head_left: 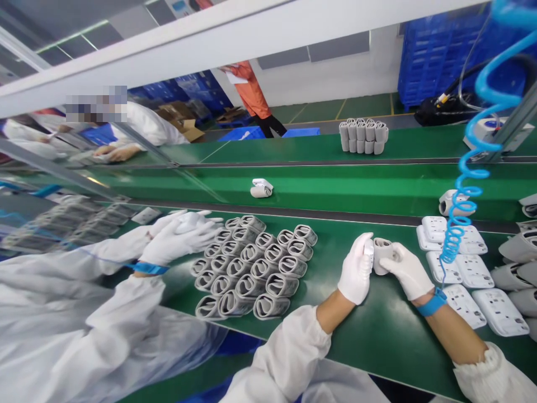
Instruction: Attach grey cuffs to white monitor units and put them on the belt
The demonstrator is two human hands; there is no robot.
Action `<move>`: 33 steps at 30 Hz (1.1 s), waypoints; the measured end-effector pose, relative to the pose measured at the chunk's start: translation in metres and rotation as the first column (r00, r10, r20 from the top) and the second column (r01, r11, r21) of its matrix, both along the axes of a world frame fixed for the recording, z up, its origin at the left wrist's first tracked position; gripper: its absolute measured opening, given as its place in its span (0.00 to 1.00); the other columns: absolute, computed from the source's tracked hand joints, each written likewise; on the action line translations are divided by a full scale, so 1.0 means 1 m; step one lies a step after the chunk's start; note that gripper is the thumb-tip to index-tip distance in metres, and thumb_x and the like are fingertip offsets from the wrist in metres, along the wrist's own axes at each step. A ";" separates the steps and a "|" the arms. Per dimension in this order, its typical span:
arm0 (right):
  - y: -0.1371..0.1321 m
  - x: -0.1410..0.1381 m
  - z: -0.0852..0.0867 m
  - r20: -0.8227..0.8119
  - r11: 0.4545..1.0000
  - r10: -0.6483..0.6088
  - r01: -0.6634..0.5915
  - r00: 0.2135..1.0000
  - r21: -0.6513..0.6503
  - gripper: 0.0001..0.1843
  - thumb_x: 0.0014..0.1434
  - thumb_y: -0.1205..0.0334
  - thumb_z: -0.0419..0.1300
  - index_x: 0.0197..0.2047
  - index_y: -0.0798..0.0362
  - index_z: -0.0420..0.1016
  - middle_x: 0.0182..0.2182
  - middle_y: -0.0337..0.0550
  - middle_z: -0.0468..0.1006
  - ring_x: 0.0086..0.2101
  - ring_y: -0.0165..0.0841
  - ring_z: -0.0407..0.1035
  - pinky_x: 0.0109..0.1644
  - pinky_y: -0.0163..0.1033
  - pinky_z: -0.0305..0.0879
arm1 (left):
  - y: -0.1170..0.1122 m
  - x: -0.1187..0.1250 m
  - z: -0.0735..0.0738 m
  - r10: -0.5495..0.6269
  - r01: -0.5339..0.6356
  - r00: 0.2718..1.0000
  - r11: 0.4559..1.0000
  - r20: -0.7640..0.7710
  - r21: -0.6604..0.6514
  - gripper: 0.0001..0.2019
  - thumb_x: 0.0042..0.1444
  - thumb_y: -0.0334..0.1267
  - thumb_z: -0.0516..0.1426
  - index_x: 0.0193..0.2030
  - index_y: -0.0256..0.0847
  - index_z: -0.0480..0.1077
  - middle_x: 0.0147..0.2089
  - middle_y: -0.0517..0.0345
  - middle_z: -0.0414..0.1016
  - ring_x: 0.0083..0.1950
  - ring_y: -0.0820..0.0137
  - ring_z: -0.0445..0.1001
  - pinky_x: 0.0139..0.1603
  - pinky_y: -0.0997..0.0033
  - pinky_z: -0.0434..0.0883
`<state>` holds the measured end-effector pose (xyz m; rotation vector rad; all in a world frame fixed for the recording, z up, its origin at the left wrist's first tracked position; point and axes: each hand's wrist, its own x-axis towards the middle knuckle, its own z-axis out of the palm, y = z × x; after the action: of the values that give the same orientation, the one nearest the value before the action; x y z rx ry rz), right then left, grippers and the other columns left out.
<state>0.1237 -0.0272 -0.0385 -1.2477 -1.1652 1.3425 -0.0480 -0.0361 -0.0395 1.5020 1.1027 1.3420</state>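
In front of me, above the green bench, both gloved hands are close together. My left hand (356, 268), fingers closed, grips a small white plastic unit (369, 253) seen edge-on. My right hand (406, 271) is wrapped round the side of a rolled grey cuff (382, 257), which stands upright right beside the white unit. Whether the two parts are joined I cannot tell. A blue band (432, 302) circles my right wrist. Several white units (474, 271) lie in rows by my right forearm. Left of my hands, several rolled grey cuffs (251, 268) stand grouped on the bench.
A co-worker's gloved hands (180, 235) are at the left, near the cuff group. A coiled blue hose (470, 168) hangs at right. Beyond the bench runs a green belt (335, 187) carrying a cuffed unit (261, 188). More cuffs (363, 136) stand on the far ledge.
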 end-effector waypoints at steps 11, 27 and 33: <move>-0.004 0.004 -0.017 0.120 0.996 -0.086 0.083 0.989 0.031 0.34 0.53 0.42 0.76 0.58 0.51 0.81 0.56 0.51 0.84 0.57 0.52 0.78 0.66 0.56 0.74 | -0.003 0.001 -0.013 -0.067 0.053 0.989 0.992 -0.130 -0.114 0.41 0.73 0.65 0.49 0.83 0.40 0.53 0.82 0.41 0.57 0.82 0.51 0.59 0.84 0.52 0.54; -0.008 0.017 -0.017 0.319 0.941 -0.025 -0.085 0.948 0.327 0.32 0.58 0.37 0.69 0.59 0.47 0.82 0.70 0.53 0.72 0.68 0.56 0.68 0.74 0.60 0.67 | 0.022 0.003 -0.018 -0.266 0.394 0.902 0.826 0.339 -0.402 0.45 0.51 0.73 0.67 0.59 0.32 0.80 0.54 0.40 0.82 0.54 0.53 0.80 0.63 0.50 0.74; 0.005 0.030 -0.035 0.430 0.879 0.036 -0.233 0.902 0.415 0.27 0.58 0.39 0.69 0.55 0.46 0.87 0.68 0.53 0.75 0.66 0.58 0.70 0.72 0.60 0.69 | 0.023 0.003 -0.008 -0.298 0.407 0.908 0.791 0.293 -0.457 0.43 0.44 0.68 0.72 0.55 0.33 0.83 0.49 0.42 0.84 0.51 0.52 0.81 0.62 0.48 0.76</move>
<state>0.1535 -0.0223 -0.0740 -1.1328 -1.7819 0.8331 -0.0447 -0.0133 -0.0472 1.0743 0.8914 0.8289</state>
